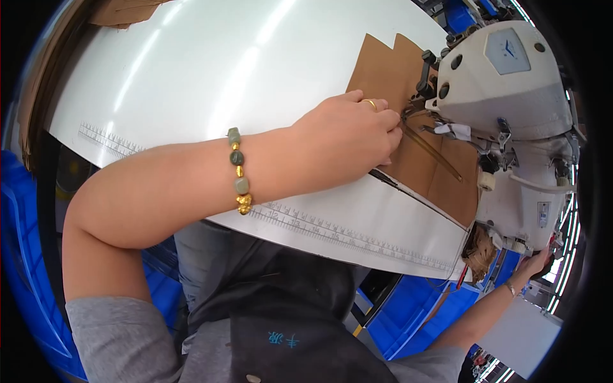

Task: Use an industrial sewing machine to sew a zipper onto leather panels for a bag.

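Note:
My left hand (357, 131) lies on a brown fabric piece (377, 67) beside the needle area of a white sewing machine (472, 76). Its fingers are bent and pressed together on the cloth, hiding the fabric beneath them. A narrow brownish strip, perhaps a guide or trim (440, 156), runs slantwise over the fabric to the right of my fingertips. Far to the right, my right hand (535, 262) is at the machine's dark handwheel (548, 271), its fingers closed around the rim, small and partly hidden in this view.
The white tabletop (191, 83) has a printed ruler (345, 233) along its near edge. More brown fabric (128, 11) lies at the far left. Blue bins (408, 319) stand below the table. A crumpled brown scrap (480, 254) sits by the machine's base.

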The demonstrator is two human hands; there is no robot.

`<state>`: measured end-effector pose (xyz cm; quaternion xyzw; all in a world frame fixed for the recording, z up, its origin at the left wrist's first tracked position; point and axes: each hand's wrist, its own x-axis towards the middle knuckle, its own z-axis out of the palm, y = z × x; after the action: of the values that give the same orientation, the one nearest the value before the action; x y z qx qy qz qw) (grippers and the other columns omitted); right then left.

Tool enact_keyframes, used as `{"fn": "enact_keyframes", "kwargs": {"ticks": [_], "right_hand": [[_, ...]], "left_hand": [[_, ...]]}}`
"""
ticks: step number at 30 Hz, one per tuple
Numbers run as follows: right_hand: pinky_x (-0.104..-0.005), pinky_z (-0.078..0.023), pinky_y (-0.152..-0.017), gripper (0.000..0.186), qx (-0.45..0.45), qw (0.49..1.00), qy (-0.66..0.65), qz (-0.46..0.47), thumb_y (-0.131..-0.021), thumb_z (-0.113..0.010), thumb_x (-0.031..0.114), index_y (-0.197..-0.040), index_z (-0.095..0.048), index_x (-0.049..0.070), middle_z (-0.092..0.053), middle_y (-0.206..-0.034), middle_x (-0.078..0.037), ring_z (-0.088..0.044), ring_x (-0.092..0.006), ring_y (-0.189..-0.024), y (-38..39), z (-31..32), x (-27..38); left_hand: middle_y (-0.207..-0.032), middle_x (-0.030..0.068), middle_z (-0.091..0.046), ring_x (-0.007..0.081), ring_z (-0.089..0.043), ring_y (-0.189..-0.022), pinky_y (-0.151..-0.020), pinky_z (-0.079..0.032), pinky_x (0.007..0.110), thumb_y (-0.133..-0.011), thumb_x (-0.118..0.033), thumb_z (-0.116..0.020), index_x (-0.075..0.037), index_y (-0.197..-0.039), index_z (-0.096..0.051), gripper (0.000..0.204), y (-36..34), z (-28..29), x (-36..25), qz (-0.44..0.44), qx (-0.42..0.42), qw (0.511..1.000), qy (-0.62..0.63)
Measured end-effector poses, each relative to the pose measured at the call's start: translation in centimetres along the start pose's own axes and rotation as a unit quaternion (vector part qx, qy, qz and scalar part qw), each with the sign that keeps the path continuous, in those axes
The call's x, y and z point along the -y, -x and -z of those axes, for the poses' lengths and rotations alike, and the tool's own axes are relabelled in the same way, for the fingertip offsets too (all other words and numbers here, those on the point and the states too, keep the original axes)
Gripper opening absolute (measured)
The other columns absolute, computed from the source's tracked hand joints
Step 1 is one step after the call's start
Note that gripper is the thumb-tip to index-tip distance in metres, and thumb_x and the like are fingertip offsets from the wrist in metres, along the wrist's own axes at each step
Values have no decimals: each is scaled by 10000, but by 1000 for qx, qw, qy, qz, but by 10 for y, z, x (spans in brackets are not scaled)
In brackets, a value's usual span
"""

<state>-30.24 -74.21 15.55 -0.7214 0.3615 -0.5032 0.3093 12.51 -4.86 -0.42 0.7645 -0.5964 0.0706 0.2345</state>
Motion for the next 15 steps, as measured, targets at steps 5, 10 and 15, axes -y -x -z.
{"fn": "enact_keyframes", "kwargs": {"ticks": [5, 10, 15], "right_hand": [[-352, -576, -857, 352, -119, 991, -59, 19, -1000, -673, 209, -1239, -704, -48, -712, -1172, -107, -708, -223, -995, 44, -29, 16], [-375, -587, -831, 363, -122, 986, -35, 111, -986, -688, 228, -1196, -698, -68, -719, -1136, -107, -710, -234, -965, 68, -42, 8], [-407, -575, -946, 442, -155, 982, 85, 63, -1071, -578, 279, -1283, -638, -103, -658, -1271, -193, -662, -287, -1113, 76, -31, -12]], "left_hand": [[-1311, 79, -680, 244, -619, -1285, -1096, -497, 388, -951, -287, -719, -35, -1284, -685, 420, 0, -1, -1, 2, -14, 1000, 0], [-1235, 87, -687, 243, -628, -1247, -1057, -509, 380, -946, -300, -721, -22, -1271, -686, 429, 0, -5, 0, 10, -19, 1000, 12], [-1179, 80, -686, 233, -636, -1217, -1029, -513, 361, -945, -322, -718, -17, -1250, -692, 432, 0, -6, -1, -5, -15, 999, -30]]}}
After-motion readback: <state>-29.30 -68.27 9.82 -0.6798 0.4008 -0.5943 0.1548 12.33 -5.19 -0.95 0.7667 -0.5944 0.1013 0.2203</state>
